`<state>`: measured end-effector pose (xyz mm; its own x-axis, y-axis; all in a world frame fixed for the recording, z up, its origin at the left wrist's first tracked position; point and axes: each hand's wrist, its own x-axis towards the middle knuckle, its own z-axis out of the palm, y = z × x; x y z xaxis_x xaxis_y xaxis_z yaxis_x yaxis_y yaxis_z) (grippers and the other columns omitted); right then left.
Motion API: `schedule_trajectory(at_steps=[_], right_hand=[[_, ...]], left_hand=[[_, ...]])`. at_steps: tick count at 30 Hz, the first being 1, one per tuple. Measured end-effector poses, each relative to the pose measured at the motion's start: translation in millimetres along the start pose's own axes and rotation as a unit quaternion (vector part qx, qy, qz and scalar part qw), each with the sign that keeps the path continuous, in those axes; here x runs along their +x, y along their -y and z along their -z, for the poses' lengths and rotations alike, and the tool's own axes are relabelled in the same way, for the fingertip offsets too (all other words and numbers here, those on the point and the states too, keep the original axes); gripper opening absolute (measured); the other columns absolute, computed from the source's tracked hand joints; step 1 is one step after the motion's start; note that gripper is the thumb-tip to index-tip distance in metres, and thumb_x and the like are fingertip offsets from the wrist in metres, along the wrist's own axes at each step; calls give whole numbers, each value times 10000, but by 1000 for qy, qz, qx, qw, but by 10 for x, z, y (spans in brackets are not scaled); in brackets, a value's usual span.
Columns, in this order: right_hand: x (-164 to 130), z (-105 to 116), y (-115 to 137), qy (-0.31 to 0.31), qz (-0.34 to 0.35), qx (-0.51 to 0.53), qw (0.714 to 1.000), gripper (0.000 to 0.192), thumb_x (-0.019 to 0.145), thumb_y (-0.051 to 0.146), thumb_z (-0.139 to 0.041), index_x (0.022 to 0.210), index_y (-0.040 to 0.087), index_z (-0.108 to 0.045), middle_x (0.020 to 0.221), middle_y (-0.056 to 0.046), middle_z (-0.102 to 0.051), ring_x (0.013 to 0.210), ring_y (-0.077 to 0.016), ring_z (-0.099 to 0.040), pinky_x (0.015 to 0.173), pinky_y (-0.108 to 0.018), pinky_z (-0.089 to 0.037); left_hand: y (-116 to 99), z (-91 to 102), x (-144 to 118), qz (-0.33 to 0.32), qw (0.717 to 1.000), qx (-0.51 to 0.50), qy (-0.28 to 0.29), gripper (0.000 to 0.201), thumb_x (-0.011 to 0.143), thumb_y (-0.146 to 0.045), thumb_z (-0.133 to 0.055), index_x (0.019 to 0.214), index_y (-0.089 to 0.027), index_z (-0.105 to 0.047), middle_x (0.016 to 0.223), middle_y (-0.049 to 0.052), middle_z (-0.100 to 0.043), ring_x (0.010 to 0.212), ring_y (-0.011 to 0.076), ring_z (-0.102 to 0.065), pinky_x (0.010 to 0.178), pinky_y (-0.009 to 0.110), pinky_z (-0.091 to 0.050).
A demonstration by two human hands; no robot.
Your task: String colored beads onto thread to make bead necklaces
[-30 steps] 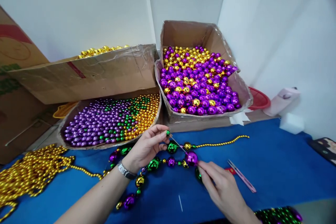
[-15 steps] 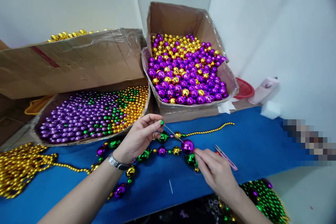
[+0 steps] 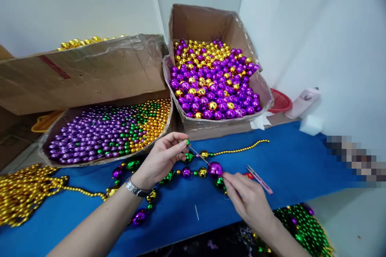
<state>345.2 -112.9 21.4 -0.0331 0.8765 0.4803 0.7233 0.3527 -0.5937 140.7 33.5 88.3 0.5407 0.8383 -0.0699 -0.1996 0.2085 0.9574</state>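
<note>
My left hand (image 3: 169,154) pinches a small green bead (image 3: 187,142) between thumb and fingertips. From it a thin string (image 3: 198,154) runs taut down to a large shiny purple bead (image 3: 216,170). At that bead's right edge, the thumb and forefinger of my right hand (image 3: 245,192) are closed on it. A dark green bead (image 3: 219,183) hangs just below, partly behind my right fingers. Beyond and left of my hands lies a strand of large purple, gold and green beads, including a purple bead (image 3: 186,172) and a gold bead (image 3: 203,172); my left hand hides part of it.
Pink-handled snips (image 3: 259,179) lie right of my right hand on the blue cloth (image 3: 289,156). Behind stand a carton (image 3: 177,36) of purple and gold beads and another of bead strands (image 3: 99,136). Gold bead strands (image 3: 24,192) lie at left; green ones (image 3: 310,229) sit low at right.
Very little differs. Both hands keep their grip, and the string stays taut. The small green bead sits slightly lower and further right; the view has shifted a little.
</note>
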Motion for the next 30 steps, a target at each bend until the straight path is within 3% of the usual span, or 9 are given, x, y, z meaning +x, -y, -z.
schedule_trajectory(at_steps=[6, 10, 12, 17, 20, 22, 26, 30], right_hand=[[-243, -339, 47, 17, -72, 41, 996, 212, 936, 162, -421, 1100, 210, -545, 863, -40, -640, 740, -155, -602, 683, -262, -463], [-471, -670, -102, 9, -120, 8, 993, 176, 937, 169, -385, 935, 182, -561, 723, -35, -615, 644, -164, -598, 617, -266, -459], [-541, -740, -186, 11, -129, -3, 992, 198, 932, 170, -383, 909, 178, -579, 760, -57, -615, 671, -178, -607, 626, -277, -465], [-564, -516, -247, 21, -132, 1, 991, 212, 931, 193, -414, 1047, 203, -592, 961, -81, -618, 852, -188, -620, 758, -289, -489], [-521, -337, -182, 20, -128, 29, 991, 261, 929, 228, -453, 1176, 224, -538, 1010, -66, -599, 804, -150, -612, 744, -255, -500], [-482, -298, -133, 15, -113, 44, 992, 285, 913, 239, -494, 1194, 236, -542, 1027, -63, -586, 780, -141, -606, 723, -251, -501], [-360, -257, -89, -30, -90, 45, 994, 186, 910, 196, -492, 1027, 227, -633, 928, -52, -602, 841, -160, -604, 767, -273, -485], [-172, 83, -155, -107, -151, 81, 979, 96, 900, 232, -528, 906, 211, -621, 887, -33, -613, 820, -152, -596, 728, -262, -476]], left_hand=[[217, -94, -180, -24, 982, 189, 7, 189, 752, -230, -700, 926, -177, -644, 772, 4, -616, 664, 96, -548, 610, 202, -441], [603, -176, -307, -64, 961, 265, 52, 112, 825, -240, -611, 873, -162, -676, 865, 49, -652, 795, 146, -596, 715, 247, -469], [824, -198, -344, -102, 948, 296, 58, 129, 851, -231, -573, 846, -161, -681, 873, 60, -665, 822, 160, -610, 750, 268, -475], [1212, -253, -392, -165, 903, 388, 84, 131, 855, -218, -572, 914, -194, -686, 940, 58, -682, 890, 164, -605, 815, 284, -465], [1310, -336, -389, -170, 890, 407, 116, 148, 864, -227, -557, 940, -204, -683, 967, 53, -680, 899, 161, -591, 818, 280, -458], [1348, -402, -367, -163, 889, 408, 129, 154, 867, -228, -551, 945, -206, -682, 979, 51, -679, 902, 163, -587, 817, 277, -453], [1367, -518, -290, -143, 900, 388, 139, 153, 869, -242, -543, 907, -192, -683, 956, 48, -686, 904, 166, -594, 813, 264, -444], [1272, -594, -193, -70, 924, 350, 141, 224, 886, -320, -508, 884, -178, -681, 860, 39, -697, 777, 149, -617, 730, 238, -452]])
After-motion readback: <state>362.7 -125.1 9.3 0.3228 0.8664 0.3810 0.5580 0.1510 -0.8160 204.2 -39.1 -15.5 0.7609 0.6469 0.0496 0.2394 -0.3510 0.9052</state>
